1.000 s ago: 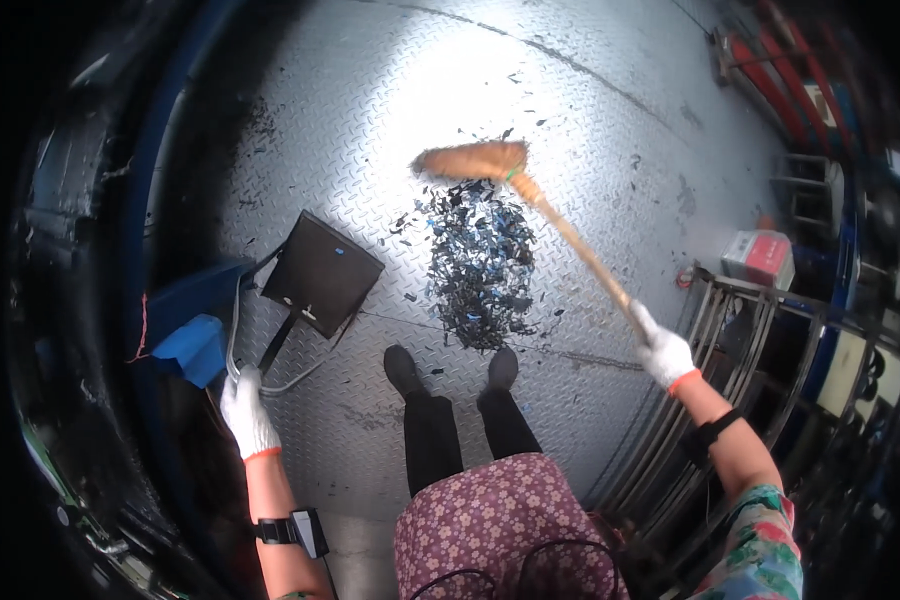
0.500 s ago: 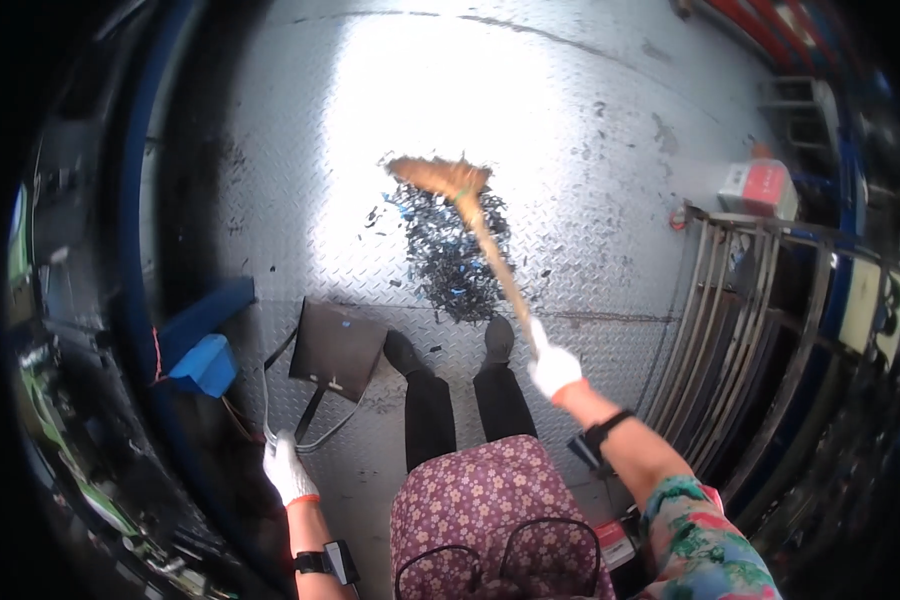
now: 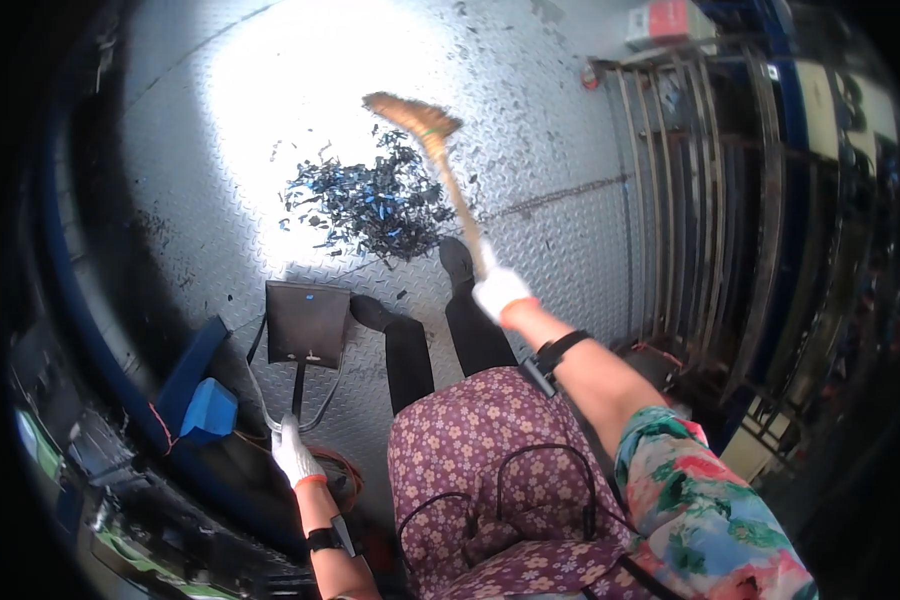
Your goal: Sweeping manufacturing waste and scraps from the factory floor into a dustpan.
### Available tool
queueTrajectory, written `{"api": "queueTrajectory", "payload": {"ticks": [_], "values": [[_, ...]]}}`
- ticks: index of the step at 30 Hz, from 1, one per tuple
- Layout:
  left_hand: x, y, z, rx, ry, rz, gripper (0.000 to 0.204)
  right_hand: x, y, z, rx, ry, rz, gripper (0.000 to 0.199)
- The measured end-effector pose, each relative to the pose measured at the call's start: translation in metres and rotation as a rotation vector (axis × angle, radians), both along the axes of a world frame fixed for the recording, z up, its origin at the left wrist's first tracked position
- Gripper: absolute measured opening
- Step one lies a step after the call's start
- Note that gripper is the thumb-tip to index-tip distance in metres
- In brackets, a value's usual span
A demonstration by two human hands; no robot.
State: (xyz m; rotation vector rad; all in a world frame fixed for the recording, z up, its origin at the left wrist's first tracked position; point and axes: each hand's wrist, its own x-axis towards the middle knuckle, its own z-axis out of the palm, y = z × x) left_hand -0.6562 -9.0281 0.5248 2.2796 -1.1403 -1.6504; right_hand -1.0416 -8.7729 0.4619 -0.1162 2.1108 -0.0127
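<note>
In a white glove, my right hand (image 3: 500,293) grips the handle of a straw broom (image 3: 432,132). The broom's bristles are at the far side of a heap of dark and blue scraps (image 3: 375,200) on the metal floor. My left hand (image 3: 295,452), also gloved, is closed round the handle of a dark dustpan (image 3: 308,318). The pan lies left of my feet, its front edge toward the heap, with one small blue scrap on it. The fingertips of both hands are partly hidden by the gloves and handles.
To the right stands a metal rack (image 3: 705,200) of upright frames, with a red and white box (image 3: 662,22) beyond it. On the left are a blue beam (image 3: 192,375) and a blue box-like object (image 3: 210,410). Diamond-plate floor (image 3: 560,210) surrounds the heap.
My view has turned to the right, so the rack shows more fully. The heap now looks wider, spread toward the left, and the broom head has come to its upper right. The dustpan stays in my left hand.
</note>
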Motion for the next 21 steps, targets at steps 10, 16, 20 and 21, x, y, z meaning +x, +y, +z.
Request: {"api": "queueTrajectory", "payload": {"ticks": [10,16,20,21], "values": [[0.002,-0.016,0.026,0.065,0.058,-0.293,0.049,0.07,0.054,0.144,-0.113,-0.134,-0.939,0.091],[0.006,0.011,0.046,0.043,0.097,-0.305,0.05,0.118,-0.006,0.078,-0.174,-0.229,-1.339,0.095],[0.036,0.029,0.056,-0.006,0.024,-0.263,0.049,0.151,-0.016,0.102,-0.355,-0.46,-1.331,0.093],[0.045,0.031,0.058,-0.002,-0.009,-0.26,0.049,0.145,-0.005,0.12,-0.435,-0.498,-1.355,0.093]]}}
